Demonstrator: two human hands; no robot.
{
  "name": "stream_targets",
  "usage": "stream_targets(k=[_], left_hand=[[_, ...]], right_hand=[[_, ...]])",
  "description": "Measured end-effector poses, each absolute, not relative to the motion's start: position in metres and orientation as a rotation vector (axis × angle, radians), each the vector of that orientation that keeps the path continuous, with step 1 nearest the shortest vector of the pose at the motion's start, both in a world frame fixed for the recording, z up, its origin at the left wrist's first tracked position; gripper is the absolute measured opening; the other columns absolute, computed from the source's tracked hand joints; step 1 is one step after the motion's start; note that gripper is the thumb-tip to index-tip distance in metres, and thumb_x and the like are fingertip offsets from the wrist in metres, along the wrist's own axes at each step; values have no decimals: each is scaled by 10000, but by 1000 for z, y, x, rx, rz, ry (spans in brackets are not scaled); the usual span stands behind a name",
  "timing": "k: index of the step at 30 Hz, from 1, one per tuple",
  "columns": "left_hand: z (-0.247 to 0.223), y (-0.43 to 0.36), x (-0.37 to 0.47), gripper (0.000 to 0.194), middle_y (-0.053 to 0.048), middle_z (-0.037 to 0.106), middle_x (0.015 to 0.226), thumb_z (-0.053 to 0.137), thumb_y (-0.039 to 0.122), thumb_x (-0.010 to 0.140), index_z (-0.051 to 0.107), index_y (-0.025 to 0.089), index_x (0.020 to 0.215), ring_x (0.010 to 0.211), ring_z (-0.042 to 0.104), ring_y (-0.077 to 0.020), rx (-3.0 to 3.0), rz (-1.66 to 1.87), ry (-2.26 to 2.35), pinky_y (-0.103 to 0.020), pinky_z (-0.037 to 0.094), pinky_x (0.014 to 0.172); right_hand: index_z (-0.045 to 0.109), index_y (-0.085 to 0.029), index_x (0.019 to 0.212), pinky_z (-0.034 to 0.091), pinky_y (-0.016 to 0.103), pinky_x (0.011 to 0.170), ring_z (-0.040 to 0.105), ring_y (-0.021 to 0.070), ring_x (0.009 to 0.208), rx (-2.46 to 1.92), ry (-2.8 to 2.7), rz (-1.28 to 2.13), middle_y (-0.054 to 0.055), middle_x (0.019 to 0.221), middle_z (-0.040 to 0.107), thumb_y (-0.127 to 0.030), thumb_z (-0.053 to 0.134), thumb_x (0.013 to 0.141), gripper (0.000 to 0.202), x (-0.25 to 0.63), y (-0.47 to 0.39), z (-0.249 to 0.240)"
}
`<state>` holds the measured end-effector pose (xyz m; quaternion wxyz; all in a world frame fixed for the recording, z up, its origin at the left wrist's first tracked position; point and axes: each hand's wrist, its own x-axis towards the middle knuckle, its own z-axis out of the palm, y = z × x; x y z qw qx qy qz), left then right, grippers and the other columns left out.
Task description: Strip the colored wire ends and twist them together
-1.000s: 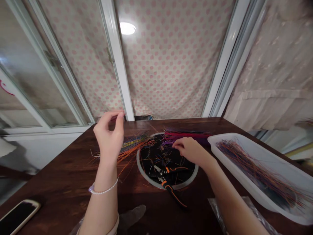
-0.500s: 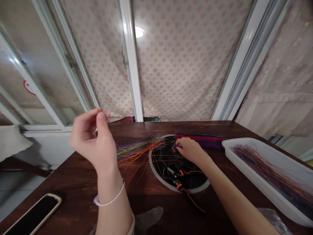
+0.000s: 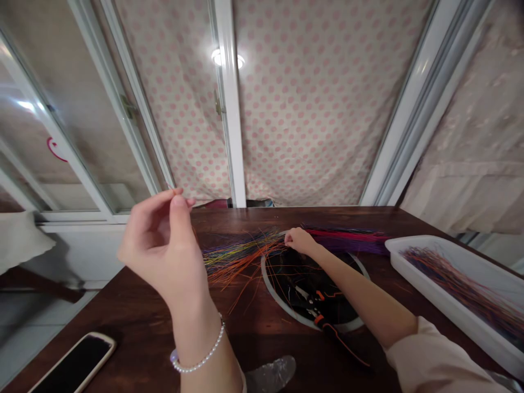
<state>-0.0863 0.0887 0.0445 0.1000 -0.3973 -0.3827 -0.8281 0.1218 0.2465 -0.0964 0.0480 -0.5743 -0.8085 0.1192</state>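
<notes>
My left hand is raised at the left, its thumb and fingertips pinched on a thin wire that barely shows. Over the far rim of a round black tray with a grey edge, my right hand has its fingers closed at the ends of the wires; what it grips is too small to make out. Yellow, blue and orange wires fan out left of the tray. Red and purple wires lie to its right. Orange-and-black pliers rest across the tray's near edge.
A white bin holding many coloured wires stands at the right. A phone lies at the near left of the dark wooden table. Clear plastic lies at the near edge. Curtained windows rise behind.
My right hand has moved left and away from me, from above the tray to the wire ends at its far rim. The view has shifted slightly; my left hand stays raised and pinched.
</notes>
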Motion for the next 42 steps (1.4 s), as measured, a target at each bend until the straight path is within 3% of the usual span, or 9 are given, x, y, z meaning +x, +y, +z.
stream_targets(k=[18,30,37,42], left_hand=[[42,96,-80,58,21,711,754,675,159,832,710,205,830,700,698,-127,-1540,-2455,-1152,-281,601,702],[42,99,-76,39,18,704,740,659,186,835,696,197,829,689,691,-126,-1585,-2398,-1211,-275,586,691],[43,100,-68,36,9,721,729,670,196,812,706,190,813,681,693,-131,-1630,-2384,-1248,-274,589,696],[38,106,-56,58,2,719,732,670,219,804,709,176,810,694,691,-133,-1771,-2356,-1284,-262,567,720]], right_hand=[[623,-165,1202,575,417,865,661,210,1012,-1589,-2376,556,87,1204,649,-338,614,966,292,130,250,-116],[628,-169,1196,572,416,868,658,211,1014,-1517,-2060,631,87,1211,648,-340,615,965,288,132,249,-118],[636,-159,1169,581,395,833,665,204,976,-1365,-1595,653,77,1170,659,-339,621,961,276,158,252,-84],[657,-133,1035,593,335,734,679,158,829,-1131,-1243,643,41,984,690,-318,642,950,204,191,235,-35]])
